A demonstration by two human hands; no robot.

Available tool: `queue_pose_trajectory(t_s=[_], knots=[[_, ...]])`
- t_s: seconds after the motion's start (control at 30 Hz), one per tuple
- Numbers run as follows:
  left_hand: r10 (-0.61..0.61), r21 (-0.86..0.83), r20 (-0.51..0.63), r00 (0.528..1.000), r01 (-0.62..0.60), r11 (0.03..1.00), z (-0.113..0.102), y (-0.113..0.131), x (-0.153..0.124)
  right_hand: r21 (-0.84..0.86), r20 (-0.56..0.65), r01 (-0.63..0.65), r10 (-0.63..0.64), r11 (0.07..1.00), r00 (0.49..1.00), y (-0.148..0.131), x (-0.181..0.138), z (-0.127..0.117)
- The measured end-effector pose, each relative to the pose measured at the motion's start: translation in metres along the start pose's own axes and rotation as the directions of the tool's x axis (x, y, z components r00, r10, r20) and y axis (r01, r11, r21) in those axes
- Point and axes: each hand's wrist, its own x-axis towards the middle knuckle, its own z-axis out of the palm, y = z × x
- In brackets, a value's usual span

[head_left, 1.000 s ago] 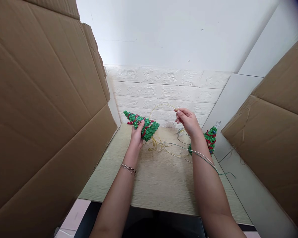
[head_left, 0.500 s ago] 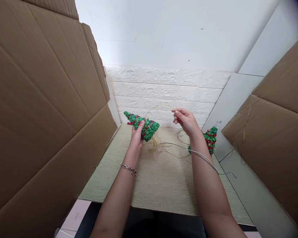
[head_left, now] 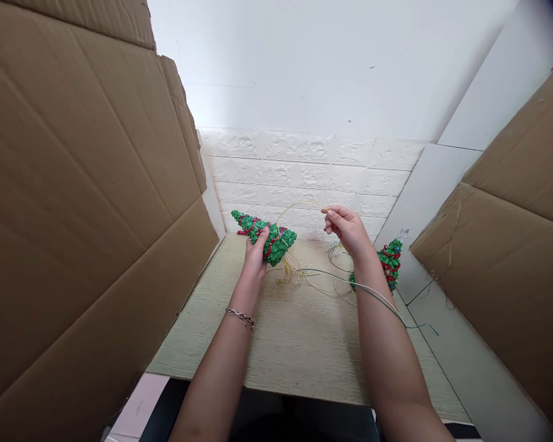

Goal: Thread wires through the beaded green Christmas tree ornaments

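Note:
My left hand [head_left: 257,253] is closed around a small green Christmas tree [head_left: 281,243] trimmed with red garland. The tree lies tilted on its side, its tip pointing left and its base to the right. A thin yellow wire [head_left: 299,202] arcs up from the tree to my right hand [head_left: 344,226], which pinches its end between thumb and fingers. Loose yellow wires [head_left: 286,270] hang below the tree near its base. Beside my right forearm stands a second decorated tree [head_left: 391,261] with a clear star on top, partly hidden by the arm.
Green and white wires [head_left: 373,288] trail across the tabletop [head_left: 299,344] and over my right forearm. Cardboard sheets [head_left: 96,184] rise at the left and right [head_left: 502,264]. A white brick-pattern wall [head_left: 299,169] closes off the back.
The view has tipped slightly, so everything sits a little lower. Both hands keep their hold on the tree and the wire, and the wire's arc is slightly narrower.

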Motion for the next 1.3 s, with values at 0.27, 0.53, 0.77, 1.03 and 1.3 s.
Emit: queue_pose_trajectory(t_s=[0.27,0.53,0.77,1.03,1.3], knots=[[-0.004,0.004,0.014,1.000,0.004,1.000,-0.003,-0.002,0.003,-0.014,-0.025,-0.011,0.010,1.000,1.000,0.001,0.001,-0.002],[0.017,0.001,-0.012,1.000,-0.017,1.000,0.001,0.001,-0.002,-0.080,-0.047,0.011,-0.015,0.997,0.999,0.000,0.000,-0.008],[0.006,0.000,-0.019,1.000,-0.006,1.000,0.000,0.000,-0.001,-0.040,-0.061,-0.015,0.013,0.999,0.998,-0.002,0.001,0.003],[0.031,0.026,-0.007,1.000,-0.030,0.999,-0.003,-0.004,0.005,-0.031,-0.018,-0.022,0.021,0.999,1.000,0.000,0.000,0.016],[-0.025,-0.043,-0.047,0.999,0.023,0.999,-0.003,0.000,0.007,-0.131,0.013,0.006,-0.004,0.991,1.000,-0.017,-0.004,0.007]])
